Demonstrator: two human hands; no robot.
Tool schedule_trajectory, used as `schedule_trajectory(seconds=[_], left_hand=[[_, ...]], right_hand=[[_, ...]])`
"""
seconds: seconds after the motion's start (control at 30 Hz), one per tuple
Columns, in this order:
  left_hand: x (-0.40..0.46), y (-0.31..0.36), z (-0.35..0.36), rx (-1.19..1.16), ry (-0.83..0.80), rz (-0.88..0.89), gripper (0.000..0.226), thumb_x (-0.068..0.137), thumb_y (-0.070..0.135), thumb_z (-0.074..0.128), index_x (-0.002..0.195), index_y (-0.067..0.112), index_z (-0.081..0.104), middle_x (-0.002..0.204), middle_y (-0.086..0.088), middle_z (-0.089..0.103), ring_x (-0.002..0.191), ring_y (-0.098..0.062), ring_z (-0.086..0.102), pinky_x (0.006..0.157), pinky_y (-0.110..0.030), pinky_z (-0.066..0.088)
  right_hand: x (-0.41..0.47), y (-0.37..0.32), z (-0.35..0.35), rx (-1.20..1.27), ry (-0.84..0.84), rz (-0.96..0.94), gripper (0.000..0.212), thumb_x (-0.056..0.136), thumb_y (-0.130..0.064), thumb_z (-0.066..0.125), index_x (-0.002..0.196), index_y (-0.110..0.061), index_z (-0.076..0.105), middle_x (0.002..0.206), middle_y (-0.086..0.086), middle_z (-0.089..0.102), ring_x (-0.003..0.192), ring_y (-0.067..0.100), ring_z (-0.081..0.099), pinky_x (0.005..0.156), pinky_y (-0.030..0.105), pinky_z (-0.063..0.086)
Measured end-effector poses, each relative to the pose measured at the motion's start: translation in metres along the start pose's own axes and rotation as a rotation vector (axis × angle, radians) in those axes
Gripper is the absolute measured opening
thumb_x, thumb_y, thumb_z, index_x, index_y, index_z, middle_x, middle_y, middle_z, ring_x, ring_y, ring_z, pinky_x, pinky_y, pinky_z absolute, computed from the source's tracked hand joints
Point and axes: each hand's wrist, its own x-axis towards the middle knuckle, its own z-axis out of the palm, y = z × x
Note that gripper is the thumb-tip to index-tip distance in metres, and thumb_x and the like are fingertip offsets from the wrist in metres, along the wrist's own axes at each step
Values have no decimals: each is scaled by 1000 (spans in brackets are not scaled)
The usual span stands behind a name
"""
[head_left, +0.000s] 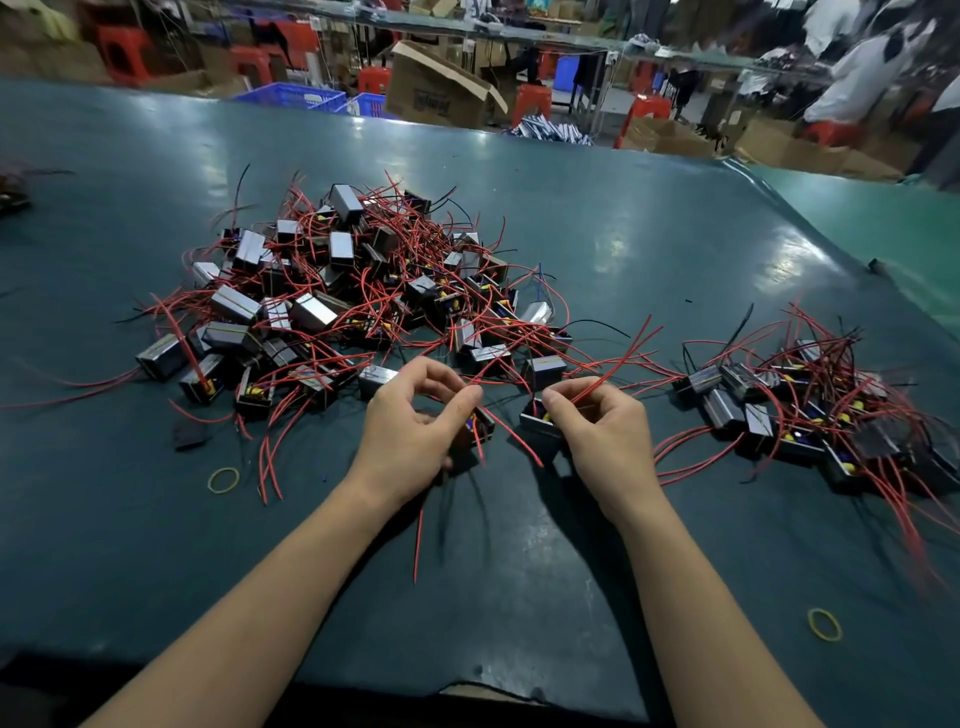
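left hand (415, 423): fingers curled, gripping a small black module (480, 423); pinching its red wire (470, 387)
right hand (597, 426): curled round a second module (537, 420); pinching red leads (589, 391)

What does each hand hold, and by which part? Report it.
Left hand grips a black box by its side and pinches a red wire. Right hand grips a second box likewise, pinching red wires.

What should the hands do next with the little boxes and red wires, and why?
Probably draw the hands gently apart. The left hand pinches a red wire over its little box, the right hand holds another box, and loose wires look tangled between them.
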Motion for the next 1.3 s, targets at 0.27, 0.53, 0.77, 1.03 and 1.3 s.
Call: schedule_trajectory(seconds=[0.27, 0.53, 0.77, 1.03, 1.3], left_hand=[[-7, -1, -10, 690, 179, 375, 25, 87, 31, 70, 104, 18, 56, 79, 9, 53, 76, -15, 53, 63, -33, 44], [9, 5, -27, 744, -425, 652, 27, 85, 12, 73, 112, 15, 73, 103, 6, 71, 101, -21, 53, 90, -40, 44], [0, 4, -22, 711, -204, 597, 16, 80, 7, 75, 96, 11, 75, 81, -3, 71, 76, -25, 63, 72, -40, 54], [-11, 3, -13, 641, 44, 553, 30, 79, 3, 71, 107, 11, 67, 89, 1, 68, 73, -16, 66, 67, -31, 52], [-12, 1, -19, 834, 161, 545, 40, 72, 1, 68, 111, 11, 67, 120, -12, 55, 97, -31, 56, 85, -44, 50]], right_hand=[[1, -6, -6, -65, -15, -135, 19, 83, -5, 72, 99, -15, 68, 79, -4, 60, 65, -3, 52, 64, 10, 44], [5, -10, -16, 176, 317, -164, 33, 89, -15, 69, 118, -17, 55, 99, -2, 63, 90, 9, 61, 78, 30, 50], [1, -10, -12, -435, 519, -866, 37, 90, -4, 62, 124, 7, 57, 120, 21, 59, 114, 29, 51, 105, 32, 38], [-14, -5, 7, -133, -79, -467, 17, 89, -28, 59, 91, -14, 69, 78, -4, 68, 67, 11, 62, 59, 28, 51], [-11, -1, 9, -170, -202, -353, 12, 89, -18, 69, 79, -13, 73, 63, -3, 67, 55, 12, 59, 54, 31, 51]])
